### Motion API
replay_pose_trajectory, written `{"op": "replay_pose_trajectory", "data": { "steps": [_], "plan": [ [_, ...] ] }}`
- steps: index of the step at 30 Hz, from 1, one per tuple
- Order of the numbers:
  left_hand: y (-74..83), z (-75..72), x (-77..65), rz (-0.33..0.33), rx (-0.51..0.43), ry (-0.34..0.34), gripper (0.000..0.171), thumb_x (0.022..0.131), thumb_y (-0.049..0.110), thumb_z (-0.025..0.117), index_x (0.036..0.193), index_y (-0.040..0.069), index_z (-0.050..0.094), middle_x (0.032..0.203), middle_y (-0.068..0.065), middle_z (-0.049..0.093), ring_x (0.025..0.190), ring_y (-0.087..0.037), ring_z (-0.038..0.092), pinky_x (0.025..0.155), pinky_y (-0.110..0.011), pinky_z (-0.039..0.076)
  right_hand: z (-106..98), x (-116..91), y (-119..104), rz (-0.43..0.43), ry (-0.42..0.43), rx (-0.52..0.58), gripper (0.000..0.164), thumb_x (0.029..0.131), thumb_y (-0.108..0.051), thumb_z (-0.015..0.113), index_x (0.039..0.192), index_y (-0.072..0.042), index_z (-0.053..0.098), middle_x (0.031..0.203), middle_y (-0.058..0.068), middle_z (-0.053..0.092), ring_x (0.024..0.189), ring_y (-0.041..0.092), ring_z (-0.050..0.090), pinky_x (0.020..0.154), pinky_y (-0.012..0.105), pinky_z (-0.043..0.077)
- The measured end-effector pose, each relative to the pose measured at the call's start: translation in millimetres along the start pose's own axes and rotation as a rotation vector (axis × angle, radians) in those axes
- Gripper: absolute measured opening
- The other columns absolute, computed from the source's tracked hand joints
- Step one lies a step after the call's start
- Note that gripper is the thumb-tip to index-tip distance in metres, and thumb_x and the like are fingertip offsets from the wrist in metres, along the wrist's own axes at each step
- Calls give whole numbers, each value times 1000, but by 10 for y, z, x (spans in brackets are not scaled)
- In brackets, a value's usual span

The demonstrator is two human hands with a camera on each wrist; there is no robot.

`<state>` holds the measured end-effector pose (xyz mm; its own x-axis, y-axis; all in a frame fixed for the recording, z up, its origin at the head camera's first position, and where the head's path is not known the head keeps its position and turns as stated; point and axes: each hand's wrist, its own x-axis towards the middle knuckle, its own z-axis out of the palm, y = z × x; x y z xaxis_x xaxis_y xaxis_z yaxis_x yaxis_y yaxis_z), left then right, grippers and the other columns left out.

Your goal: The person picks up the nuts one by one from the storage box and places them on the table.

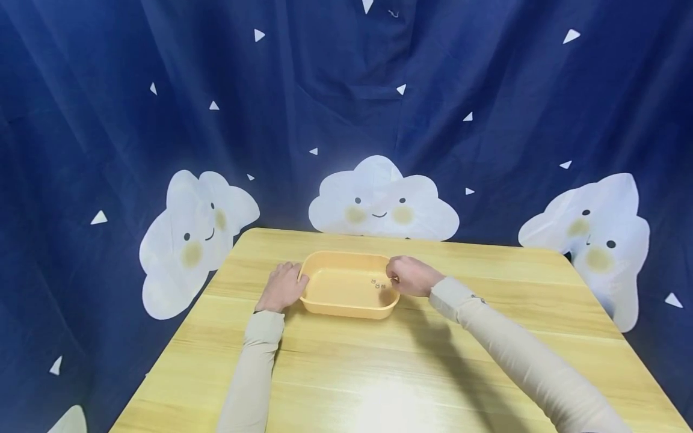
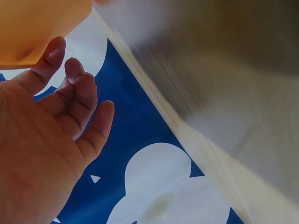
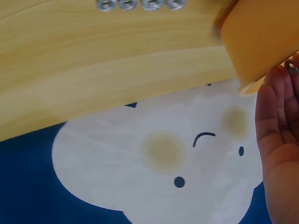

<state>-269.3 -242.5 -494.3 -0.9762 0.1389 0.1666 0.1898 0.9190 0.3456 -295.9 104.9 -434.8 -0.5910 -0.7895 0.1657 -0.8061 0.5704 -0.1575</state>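
A shallow yellow tray (image 1: pixel 346 311) sits on the table. My left hand (image 1: pixel 283 287) holds its left rim, with the thumb over the edge. In the left wrist view, the fingers (image 2: pixel 86 109) are loosely bent beside the tray's outer wall, and the thumb is hidden. My right hand (image 1: pixel 414 276) is at the tray's right rim, fingertips over the inside. It pinches a small metal ring (image 3: pixel 291 66), partly cut off by the frame edge in the right wrist view. Several similar small rings (image 1: pixel 378 285) lie on the tray floor near the right hand.
On the wooden table (image 1: pixel 335 361), a row of small silver rings (image 3: pixel 152 3) shows in the right wrist view. My right sleeve (image 1: pixel 520 337) mostly hides this row in the head view. A dark blue curtain (image 1: pixel 346 108) with white clouds hangs beyond the table's far edge.
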Motion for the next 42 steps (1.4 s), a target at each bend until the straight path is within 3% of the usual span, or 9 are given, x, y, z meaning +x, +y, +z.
{"op": "replay_pose_trajectory", "data": {
  "steps": [10,22,33,38,42],
  "plan": [
    [1,-14,3,7,-14,3,44,103,27,46,128,-5,64,118,-25,67,114,-45,60,98,-60,48,-14,-140,107,38,30,-3,20,78,5,68,67,-11,61,70,-5,52,67,9,44,63,23,41],
    [-5,-23,9,0,-21,-12,47,103,27,44,131,-6,62,123,-27,66,118,-46,59,99,-62,47,34,-422,366,97,3,-5,26,74,4,72,63,-12,54,65,-5,48,63,9,41,59,24,37],
    [-5,-2,19,1,-22,-21,47,104,28,45,131,-5,63,123,-26,67,117,-46,60,99,-61,49,169,-740,614,155,2,34,28,78,5,73,63,-11,56,62,-7,46,59,5,40,56,21,34],
    [-26,8,36,12,-23,-10,44,103,27,45,125,-5,65,116,-25,68,114,-46,62,95,-61,51,194,-822,646,184,-17,48,24,81,4,74,66,-11,62,65,-6,53,61,6,44,58,21,38],
    [-35,20,46,16,-37,3,36,102,26,45,111,-1,67,105,-22,68,109,-46,63,89,-60,52,211,-866,665,199,-33,44,24,81,6,73,67,-10,63,67,-4,56,63,7,45,60,22,39]
  ]
}}
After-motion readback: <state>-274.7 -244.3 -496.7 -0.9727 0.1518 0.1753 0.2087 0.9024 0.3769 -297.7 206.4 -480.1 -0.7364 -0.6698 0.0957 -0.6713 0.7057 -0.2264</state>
